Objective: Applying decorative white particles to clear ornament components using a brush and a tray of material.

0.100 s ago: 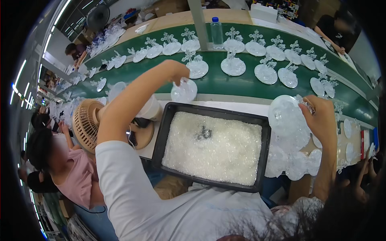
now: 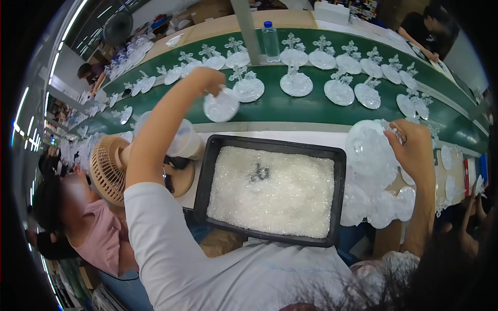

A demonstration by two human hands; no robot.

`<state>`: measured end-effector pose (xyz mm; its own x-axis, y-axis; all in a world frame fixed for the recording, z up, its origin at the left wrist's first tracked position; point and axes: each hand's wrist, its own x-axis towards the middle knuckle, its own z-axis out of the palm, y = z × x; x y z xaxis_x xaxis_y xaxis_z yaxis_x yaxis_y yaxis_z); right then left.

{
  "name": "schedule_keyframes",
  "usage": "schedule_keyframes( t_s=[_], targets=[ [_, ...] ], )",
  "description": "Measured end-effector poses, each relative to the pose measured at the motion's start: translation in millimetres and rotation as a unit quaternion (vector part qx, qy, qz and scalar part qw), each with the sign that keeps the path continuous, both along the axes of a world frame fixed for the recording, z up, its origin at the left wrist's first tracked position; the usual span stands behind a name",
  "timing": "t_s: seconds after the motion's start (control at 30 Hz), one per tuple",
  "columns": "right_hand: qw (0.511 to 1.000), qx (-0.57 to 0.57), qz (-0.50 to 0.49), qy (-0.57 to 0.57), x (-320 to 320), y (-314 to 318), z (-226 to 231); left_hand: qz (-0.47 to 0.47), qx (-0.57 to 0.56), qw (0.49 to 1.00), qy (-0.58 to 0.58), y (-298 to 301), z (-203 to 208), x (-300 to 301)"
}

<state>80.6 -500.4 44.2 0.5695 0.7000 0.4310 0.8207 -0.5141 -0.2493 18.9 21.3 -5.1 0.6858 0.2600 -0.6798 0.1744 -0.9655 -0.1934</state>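
Note:
My left hand (image 2: 211, 83) reaches out over the near edge of the green belt, its fingers closed on a clear round-based ornament (image 2: 221, 106); the upper part of that ornament is hidden by the hand. To the right, my right hand (image 2: 412, 139) is closed around the clear, ornate top of another ornament (image 2: 371, 153), whose round base hangs over other clear round pieces (image 2: 381, 210). Between my arms lies a black tray (image 2: 341, 197) filled with glittering white granules (image 2: 270, 199). A small dark patch shows in the granules.
Clear ornaments with crosses (image 2: 296, 83) stand in rows along the green belt (image 2: 270, 113). A bottle with a blue cap (image 2: 270, 42) stands beside a metal post. Left of the tray are a beige fan (image 2: 108, 168) and a white tub (image 2: 188, 142). A person in pink (image 2: 101, 233) sits at left.
My left hand has moved left with the ornament, which now tilts over the green belt. My right hand stays at the same place with its ornament. The view has shifted slightly.

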Motion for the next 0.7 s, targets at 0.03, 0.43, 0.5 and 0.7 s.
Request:
schedule_keyframes(
  t_s=[0.03, 0.43, 0.5, 0.7],
  targets=[
    [1.0, 0.002, -0.003, -0.01, 0.0, -1.5, 0.8, 0.065, 0.0, 0.997, -0.044, 14.0, 0.8, -0.9],
    [0.995, 0.027, -0.087, -0.039, -11.7, -39.5, 7.9, 0.008, 0.3, 0.931, -0.209, -55.3, 14.2, 52.9],
    [0.991, 0.024, -0.115, -0.063, -13.2, -44.0, 11.3, -0.118, 0.142, 0.961, -0.207, -118.2, 25.8, 67.0],
    [0.95, 0.085, -0.222, -0.201, -29.5, -73.4, 19.1, -0.328, -0.285, 0.823, -0.366, -311.3, -20.2, 33.1]
  ],
)
